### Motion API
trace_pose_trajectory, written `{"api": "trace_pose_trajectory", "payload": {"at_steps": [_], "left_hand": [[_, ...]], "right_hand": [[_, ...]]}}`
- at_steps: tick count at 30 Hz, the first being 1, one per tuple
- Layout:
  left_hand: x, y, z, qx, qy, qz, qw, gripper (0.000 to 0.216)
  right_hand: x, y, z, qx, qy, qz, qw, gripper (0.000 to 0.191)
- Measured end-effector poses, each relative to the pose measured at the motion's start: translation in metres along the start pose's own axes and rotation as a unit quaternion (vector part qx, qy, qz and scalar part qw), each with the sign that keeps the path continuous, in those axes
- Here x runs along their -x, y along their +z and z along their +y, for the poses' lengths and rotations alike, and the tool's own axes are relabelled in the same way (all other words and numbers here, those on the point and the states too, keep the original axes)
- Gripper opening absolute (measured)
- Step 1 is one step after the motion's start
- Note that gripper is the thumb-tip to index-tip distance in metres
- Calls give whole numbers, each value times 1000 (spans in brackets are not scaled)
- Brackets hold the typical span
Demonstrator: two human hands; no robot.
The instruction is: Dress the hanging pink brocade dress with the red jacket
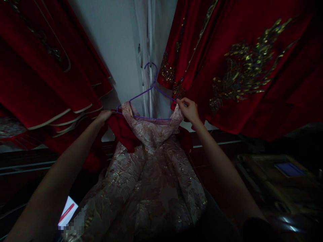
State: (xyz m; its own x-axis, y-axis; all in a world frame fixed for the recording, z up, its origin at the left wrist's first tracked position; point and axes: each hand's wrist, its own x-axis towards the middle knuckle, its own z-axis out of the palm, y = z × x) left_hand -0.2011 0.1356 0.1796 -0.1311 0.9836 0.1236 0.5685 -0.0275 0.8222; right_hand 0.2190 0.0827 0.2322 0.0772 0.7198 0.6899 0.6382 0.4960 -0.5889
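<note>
A pale pink dress (151,174) with gold pattern hangs on a purple wire hanger (151,89) hooked on a white vertical rail. My left hand (104,116) is closed on the dress's left shoulder, beside a dark red sleeve (123,131). At the right shoulder strap my right hand (189,109) pinches the fabric and the hanger's end. Both forearms reach up from below.
Red garments with gold embroidery (247,70) hang at the right, and red robes with cream trim (50,87) at the left. A white wall (118,47) is behind. A dark wooden surface (277,181) lies at the lower right; a white and red card (67,211) at the lower left.
</note>
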Motion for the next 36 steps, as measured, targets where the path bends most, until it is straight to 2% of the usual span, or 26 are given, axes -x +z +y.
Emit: {"api": "trace_pose_trajectory", "payload": {"at_steps": [4, 7, 9, 11, 13, 16, 19, 22, 24, 26, 28, 31, 34, 36], "left_hand": [[-12, -18, 20, 44, -64, 79, 994, 48], [-11, -15, 50, 20, -57, 136, 989, 43], [-4, -14, 72, -78, -7, 162, 984, 41], [8, -17, 94, -188, 61, 191, 962, 40], [22, -22, 117, -249, 122, 200, 940, 40], [45, -23, 148, -250, 158, 176, 939, 33], [70, -6, 168, -235, 194, 179, 936, 28], [94, 22, 167, -256, 203, 175, 929, 34], [106, 37, 157, -315, 190, 134, 920, 39], [111, 43, 143, -376, 166, 90, 907, 43], [112, 39, 130, -418, 146, 66, 894, 44], [108, 21, 117, -463, 130, 50, 875, 45], [103, 1, 117, -498, 123, 39, 857, 44], [97, -13, 124, -501, 127, 61, 854, 43]], "right_hand": [[2, 0, -2, -5, -7, 1, 1000, 43], [6, -1, -7, 1, -11, 7, 1000, 43], [8, -3, -12, 12, -10, 14, 1000, 44], [11, -4, -17, 20, -8, 16, 1000, 44], [14, -3, -22, 23, -5, 17, 1000, 44], [19, 0, -29, 21, -2, 30, 999, 43], [23, 1, -33, 21, 1, 44, 999, 43], [27, -1, -37, 31, 0, 54, 998, 42], [28, -3, -37, 45, -5, 57, 997, 41], [28, -4, -37, 64, -15, 59, 996, 39], [27, -5, -35, 87, -24, 67, 994, 38], [26, -2, -33, 126, -32, 84, 988, 36], [28, 1, -32, 163, -39, 98, 981, 35], [28, 2, -31, 175, -40, 103, 978, 35]]}}
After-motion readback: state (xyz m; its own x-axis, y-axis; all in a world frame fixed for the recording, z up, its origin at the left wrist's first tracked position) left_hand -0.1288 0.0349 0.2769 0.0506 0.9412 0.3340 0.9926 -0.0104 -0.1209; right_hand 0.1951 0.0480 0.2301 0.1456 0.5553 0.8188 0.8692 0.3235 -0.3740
